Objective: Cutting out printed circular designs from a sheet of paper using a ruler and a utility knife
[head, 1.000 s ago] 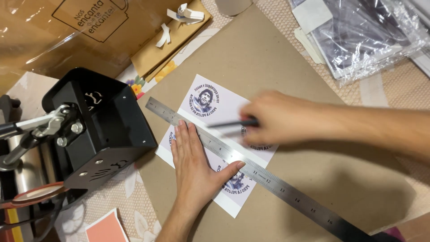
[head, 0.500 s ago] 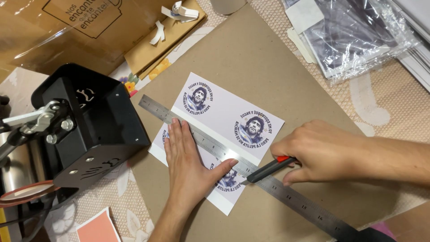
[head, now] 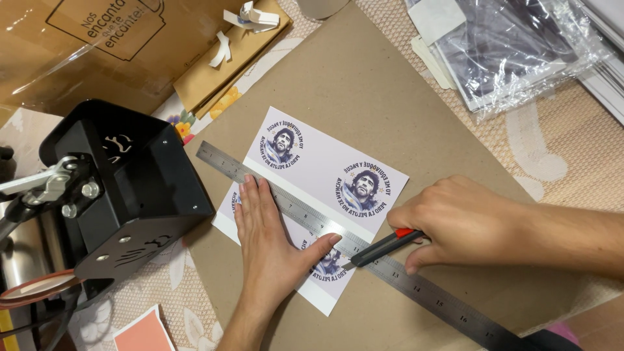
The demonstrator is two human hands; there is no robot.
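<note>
A white printed sheet (head: 325, 166) with round blue portrait prints lies on a brown cardboard mat (head: 364, 84). A long steel ruler (head: 416, 286) crosses the sheet diagonally. My left hand (head: 273, 240) lies flat on the sheet, its thumb pressing the ruler down. My right hand (head: 465, 218) grips a utility knife (head: 383, 248) with a black body and red slider. The blade tip rests against the ruler's far edge, at the sheet's lower right border.
A black heat press machine (head: 123, 188) stands at the left, close to my left hand. A brown box (head: 78, 52) under clear film lies at the top left. Plastic-wrapped sheets (head: 513, 52) sit at the top right. An orange card (head: 146, 333) lies at the bottom left.
My right hand drew the knife along the ruler from the sheet's middle toward its lower right edge. The left hand stayed pressed on the ruler.
</note>
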